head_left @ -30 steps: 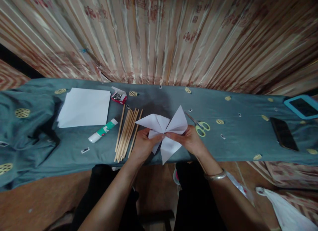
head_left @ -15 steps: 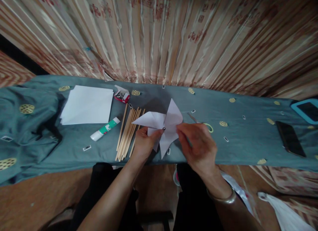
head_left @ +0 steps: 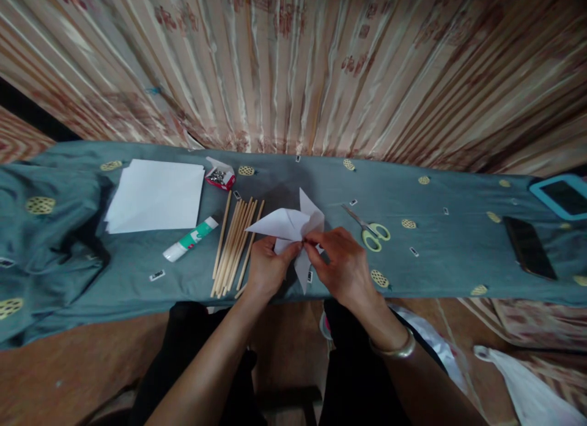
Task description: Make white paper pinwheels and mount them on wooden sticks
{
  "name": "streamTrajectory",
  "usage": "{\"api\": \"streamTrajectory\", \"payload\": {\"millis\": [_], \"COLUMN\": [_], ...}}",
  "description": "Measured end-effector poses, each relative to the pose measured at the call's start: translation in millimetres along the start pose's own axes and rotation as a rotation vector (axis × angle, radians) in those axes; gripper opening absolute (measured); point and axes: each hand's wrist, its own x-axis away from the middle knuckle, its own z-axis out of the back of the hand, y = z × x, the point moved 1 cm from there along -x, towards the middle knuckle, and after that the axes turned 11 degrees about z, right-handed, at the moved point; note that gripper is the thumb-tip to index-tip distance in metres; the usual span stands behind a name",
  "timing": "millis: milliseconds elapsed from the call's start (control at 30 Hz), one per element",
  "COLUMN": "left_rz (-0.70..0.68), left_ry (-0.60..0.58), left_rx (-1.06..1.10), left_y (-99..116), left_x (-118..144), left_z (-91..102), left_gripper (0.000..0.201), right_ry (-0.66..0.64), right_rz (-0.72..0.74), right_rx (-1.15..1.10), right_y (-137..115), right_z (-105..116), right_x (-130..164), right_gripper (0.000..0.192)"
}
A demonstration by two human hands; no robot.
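A white paper pinwheel [head_left: 285, 223] is held up near the table's front edge, its blades pointing outward. My left hand [head_left: 270, 264] is closed on its lower left side, thumb near the centre. With thumb and fingertips pinched together, my right hand [head_left: 337, 258] grips the pinwheel at its middle, from the right. The fingers hide the centre, and whatever small piece is there cannot be made out. Just left of my left hand lie several wooden sticks [head_left: 236, 246]. Scissors with light green handles [head_left: 373, 233] rest to the right of my right hand.
On the left are a stack of white paper [head_left: 158, 197], a glue stick [head_left: 190, 238] and an open red box of small metal pins [head_left: 221, 174]. A black phone [head_left: 529, 247] and a blue-framed device [head_left: 562, 197] lie far right. A curtain [head_left: 293, 71] hangs behind the table.
My right hand has moved left from the right blade to the pinwheel's centre, folding that blade inward. The small silver bead there is now covered, and the scissors show fully.
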Motion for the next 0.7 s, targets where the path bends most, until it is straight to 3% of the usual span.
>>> {"api": "streamTrajectory", "payload": {"millis": [333,700], "left_rz": [-0.096,-0.083], "left_ry": [0.048,0.064], "left_rx": [-0.147,-0.129], "left_y": [0.8,4.2], "left_x": [0.6,2.3], "left_z": [2.4,2.5], "left_gripper": [0.014,0.013], "right_ry": [-0.065,-0.041], "right_rz": [0.071,0.011], "right_rx": [0.178,0.178], "right_y": [-4.3,-8.9], "right_z": [-2.1,-4.0], "right_x": [0.2,-1.5], "right_gripper": [0.012,0.015]}}
